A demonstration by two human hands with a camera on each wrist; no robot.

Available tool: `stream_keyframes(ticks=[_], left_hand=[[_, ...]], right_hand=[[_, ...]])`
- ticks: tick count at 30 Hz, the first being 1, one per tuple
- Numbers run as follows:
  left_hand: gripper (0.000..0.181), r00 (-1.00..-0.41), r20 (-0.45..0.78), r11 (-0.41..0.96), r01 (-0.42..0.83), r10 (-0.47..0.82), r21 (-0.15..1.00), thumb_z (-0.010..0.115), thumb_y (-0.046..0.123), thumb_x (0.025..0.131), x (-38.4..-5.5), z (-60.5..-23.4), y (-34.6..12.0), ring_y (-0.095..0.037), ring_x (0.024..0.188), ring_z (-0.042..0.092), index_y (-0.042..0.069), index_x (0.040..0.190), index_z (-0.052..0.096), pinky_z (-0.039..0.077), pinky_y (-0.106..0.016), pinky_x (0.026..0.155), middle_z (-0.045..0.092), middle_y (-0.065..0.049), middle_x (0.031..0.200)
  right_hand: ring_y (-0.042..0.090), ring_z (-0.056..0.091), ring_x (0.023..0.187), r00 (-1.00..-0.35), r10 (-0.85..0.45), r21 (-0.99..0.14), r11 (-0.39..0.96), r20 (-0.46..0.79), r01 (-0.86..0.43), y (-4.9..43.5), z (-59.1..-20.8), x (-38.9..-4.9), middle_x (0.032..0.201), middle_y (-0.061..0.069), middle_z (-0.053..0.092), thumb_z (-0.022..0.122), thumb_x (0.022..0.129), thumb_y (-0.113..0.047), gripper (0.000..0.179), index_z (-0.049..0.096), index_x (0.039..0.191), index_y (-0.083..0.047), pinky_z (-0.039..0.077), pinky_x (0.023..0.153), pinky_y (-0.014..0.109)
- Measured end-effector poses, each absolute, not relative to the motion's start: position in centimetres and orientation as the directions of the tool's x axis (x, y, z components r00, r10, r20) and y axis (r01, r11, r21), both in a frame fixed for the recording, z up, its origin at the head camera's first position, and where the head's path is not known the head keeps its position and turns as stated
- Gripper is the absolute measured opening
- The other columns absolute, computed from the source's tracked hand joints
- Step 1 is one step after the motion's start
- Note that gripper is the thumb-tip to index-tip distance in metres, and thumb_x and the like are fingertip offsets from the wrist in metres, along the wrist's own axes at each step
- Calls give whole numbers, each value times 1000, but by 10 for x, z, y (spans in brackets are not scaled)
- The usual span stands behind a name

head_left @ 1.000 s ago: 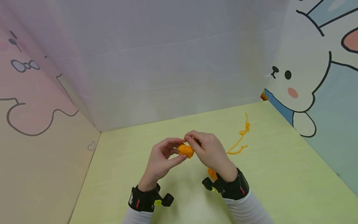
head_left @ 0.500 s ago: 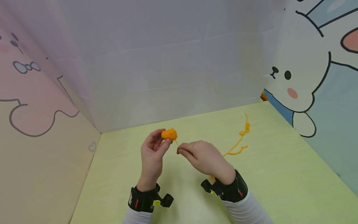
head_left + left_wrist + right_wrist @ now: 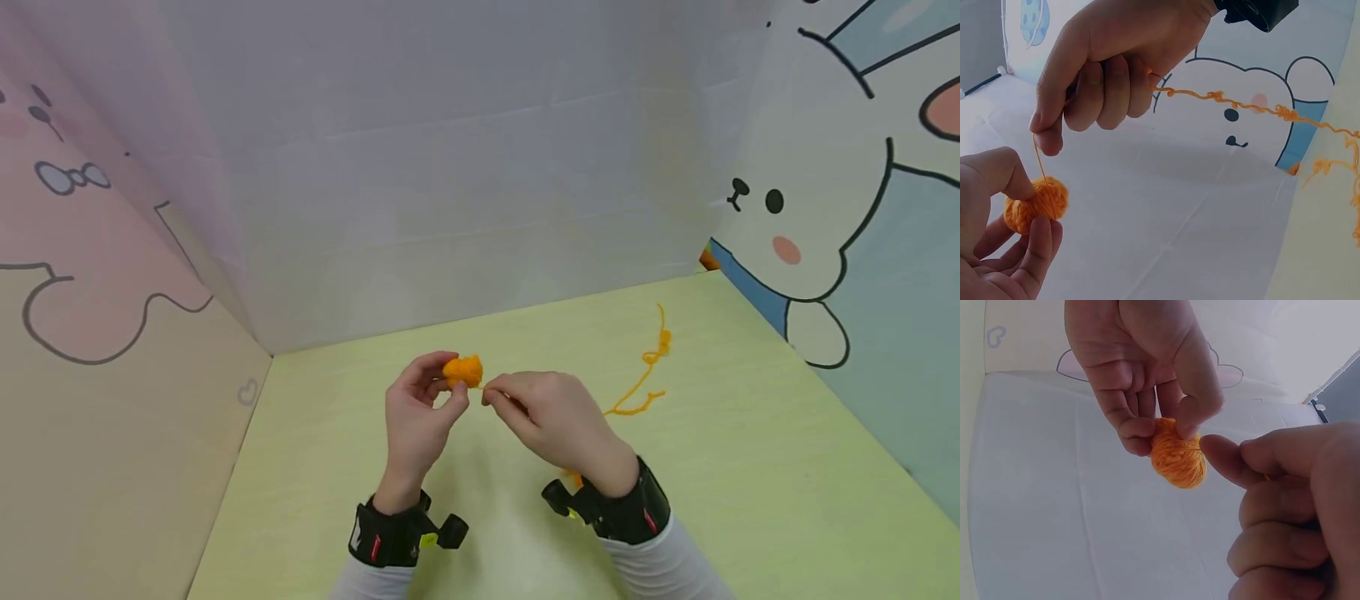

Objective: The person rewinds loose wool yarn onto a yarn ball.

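A small orange ball of yarn is held above the table between the thumb and fingers of my left hand. My right hand, just to its right, pinches the yarn strand between thumb and forefinger. In the left wrist view that strand runs taut from the ball up to the fingertips. The other right fingers are curled, and more yarn trails out behind them. The right wrist view shows the ball wound in many turns, with both hands close to it.
Loose, knotted yarn lies on the pale green table to the right. More orange yarn shows partly behind the right wrist's camera band. A pale curtain hangs behind the table, with cartoon-printed panels at both sides.
The ball and left hand moved left and up, then slightly back right. My right hand went from the ball's top to its lower right, and now holds the strand beside it.
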State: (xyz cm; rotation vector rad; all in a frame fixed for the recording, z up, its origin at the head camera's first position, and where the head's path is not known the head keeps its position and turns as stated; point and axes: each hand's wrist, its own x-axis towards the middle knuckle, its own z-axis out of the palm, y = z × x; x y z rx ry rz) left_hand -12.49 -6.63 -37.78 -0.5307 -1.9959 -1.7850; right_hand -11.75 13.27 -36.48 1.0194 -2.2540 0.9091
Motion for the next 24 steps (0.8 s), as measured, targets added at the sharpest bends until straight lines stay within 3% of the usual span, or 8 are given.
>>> stream_keyframes(ticks=[4, 7, 11, 16, 24], left_hand=[[35, -854, 510, 141, 520, 102, 843, 70, -11, 79, -122, -374, -67, -25, 84, 62, 0, 112, 67, 58, -24, 78, 66, -13, 105], [35, -859, 486, 150, 508, 161, 848, 70, -14, 78, -116, -365, -65, -24, 82, 63, -3, 110, 67, 58, -24, 78, 67, -17, 104], [33, -844, 485, 132, 521, 229, 843, 69, -18, 76, -111, -357, -64, -24, 81, 62, -9, 107, 66, 57, -21, 76, 66, -22, 102], [38, -817, 489, 89, 536, 306, 839, 70, -19, 74, -116, -367, -71, -25, 82, 62, -6, 110, 66, 57, -21, 76, 66, -20, 104], [36, -777, 507, 26, 555, 372, 832, 71, -14, 77, -119, -371, -77, -27, 83, 62, -3, 111, 65, 58, -23, 76, 65, -18, 103]], right_hand=[[4, 52, 59, -562, -406, -334, 506, 721, -795, 135, -364, -121, 84, -4, 71, 68, 93, -20, 9, 73, 97, -12, 54, 54, 26], [5, 56, 63, -554, -380, -329, 513, 741, -793, 136, -364, -123, 88, -2, 72, 69, 91, -18, 10, 73, 97, -11, 56, 56, 27], [4, 51, 60, -557, -349, -347, 508, 754, -788, 136, -363, -123, 87, -3, 71, 69, 92, -19, 9, 73, 97, -12, 52, 51, 25], [4, 47, 58, -554, -315, -360, 501, 771, -787, 136, -363, -125, 85, -5, 70, 71, 91, -19, 8, 74, 96, -13, 47, 48, 24], [2, 50, 61, -623, -322, -430, 501, 713, -751, 136, -364, -126, 84, -8, 70, 70, 92, -22, 9, 76, 96, -15, 50, 52, 23]])
